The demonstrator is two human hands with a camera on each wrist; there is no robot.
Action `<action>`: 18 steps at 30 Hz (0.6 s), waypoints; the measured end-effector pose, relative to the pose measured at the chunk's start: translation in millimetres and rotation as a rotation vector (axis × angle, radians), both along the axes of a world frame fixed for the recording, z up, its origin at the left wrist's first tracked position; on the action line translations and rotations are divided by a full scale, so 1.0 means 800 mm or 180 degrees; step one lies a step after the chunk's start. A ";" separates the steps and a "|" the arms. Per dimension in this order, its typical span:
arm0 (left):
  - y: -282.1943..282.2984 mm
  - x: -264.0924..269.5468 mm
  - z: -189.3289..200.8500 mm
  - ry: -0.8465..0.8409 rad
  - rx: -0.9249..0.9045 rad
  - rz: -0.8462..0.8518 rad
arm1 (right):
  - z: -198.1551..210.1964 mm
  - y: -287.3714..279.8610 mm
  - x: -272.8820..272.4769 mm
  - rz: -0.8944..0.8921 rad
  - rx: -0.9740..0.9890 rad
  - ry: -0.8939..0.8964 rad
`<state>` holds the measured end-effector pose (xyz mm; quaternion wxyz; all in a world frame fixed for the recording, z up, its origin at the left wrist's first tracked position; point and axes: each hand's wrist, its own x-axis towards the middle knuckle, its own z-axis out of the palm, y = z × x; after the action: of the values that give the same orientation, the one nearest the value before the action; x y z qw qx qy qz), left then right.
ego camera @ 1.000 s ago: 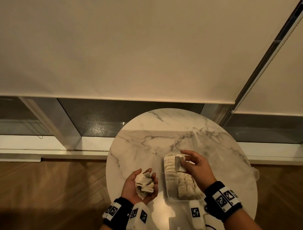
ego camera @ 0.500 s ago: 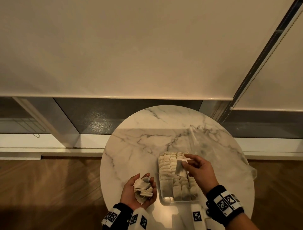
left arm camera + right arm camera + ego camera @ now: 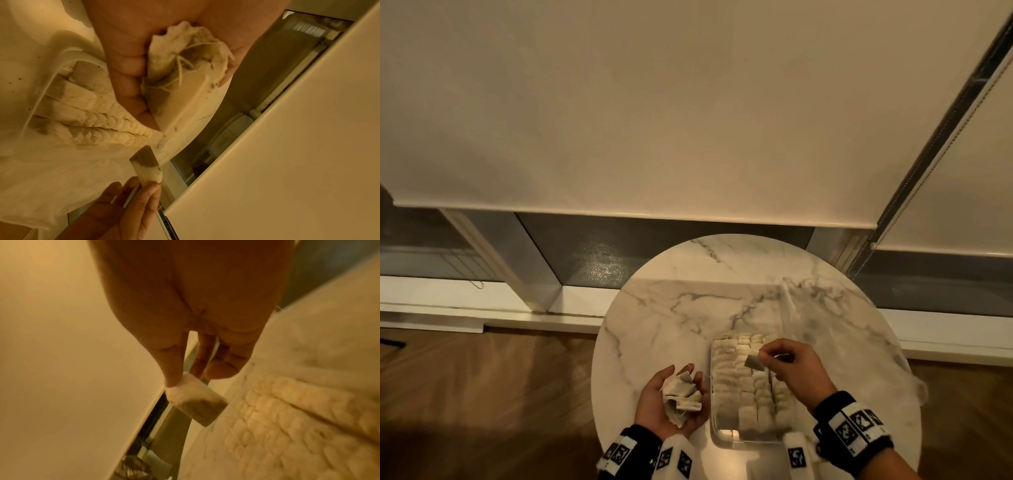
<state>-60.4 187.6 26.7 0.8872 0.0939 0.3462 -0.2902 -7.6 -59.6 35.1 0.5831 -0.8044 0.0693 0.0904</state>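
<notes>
right hand (image 3: 796, 373) pinches flat papery tea bag (image 3: 754, 361); left hand (image 3: 654, 406) cups crumpled bags (image 3: 681, 394)

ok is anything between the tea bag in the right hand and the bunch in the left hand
Nothing visible. The right hand pinches the tea bag above the clear container. The left hand, cupping its bunch of tea bags, is just beside that container, with only open air between.

The round white marble surface (image 3: 671, 308) offers open passage from nine to twelve o'clock; the clear rectangular plastic tray (image 3: 743, 444) blocks six o'clock, the crumpled transparent plastic bag (image 3: 866, 349) three o'clock.
</notes>
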 end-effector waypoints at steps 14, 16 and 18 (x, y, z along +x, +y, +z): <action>-0.006 -0.008 -0.019 0.0100 0.0269 0.0249 | -0.067 -0.029 -0.013 0.0507 -0.0861 0.0820; -0.004 -0.012 -0.024 0.0121 0.0260 0.0276 | -0.074 -0.028 -0.015 0.0720 -0.1180 0.0763; -0.003 -0.016 -0.026 0.0126 0.0241 0.0306 | -0.076 -0.025 -0.016 0.0942 -0.1386 0.0751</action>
<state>-73.1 185.3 5.6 0.8889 0.1049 0.3785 -0.2357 -20.7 -79.2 -26.0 0.3650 -0.8959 0.0362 0.2505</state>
